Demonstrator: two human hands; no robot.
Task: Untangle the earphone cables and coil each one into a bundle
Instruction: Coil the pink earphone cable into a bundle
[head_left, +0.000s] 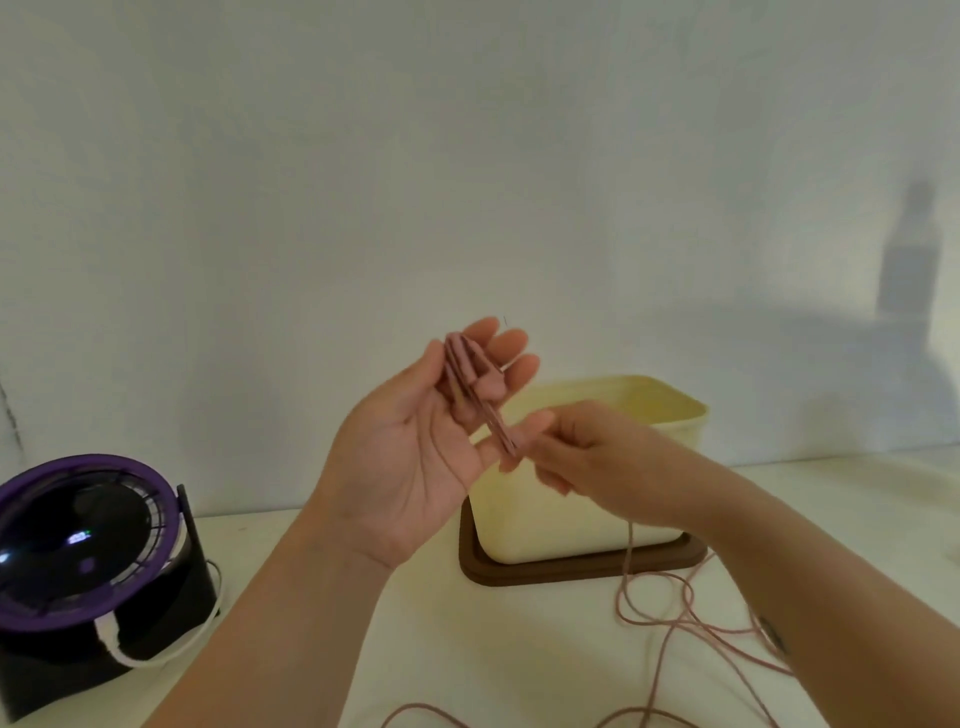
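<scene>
A plain white wall (467, 130) fills the upper half of the view, above a white tabletop (467, 649). On the table stands a cream container (571, 499) set on a brown base (571, 571), and to the left sits a black and purple fan (78, 545) with its own white lead.

Both hands are raised in front of the container. The left hand (410, 452) faces palm up with most fingers extended, and 1 finger appears to be bent over the loops of the pink earphone cable (467, 374), which are wound lengthwise across its fingers. The right hand (587, 452) pinches the same cable at the lower end of those loops.

From the right hand the cable drops to the table and lies there in loose, crossing curves (675, 618) that run out of view at the bottom edge.

Judging by this, coiling is under way but far from done: several turns sit on the left hand, while a long slack length is left to wind in. Only 1 cable shows, so I cannot tell whether others wait or are already bundled.
</scene>
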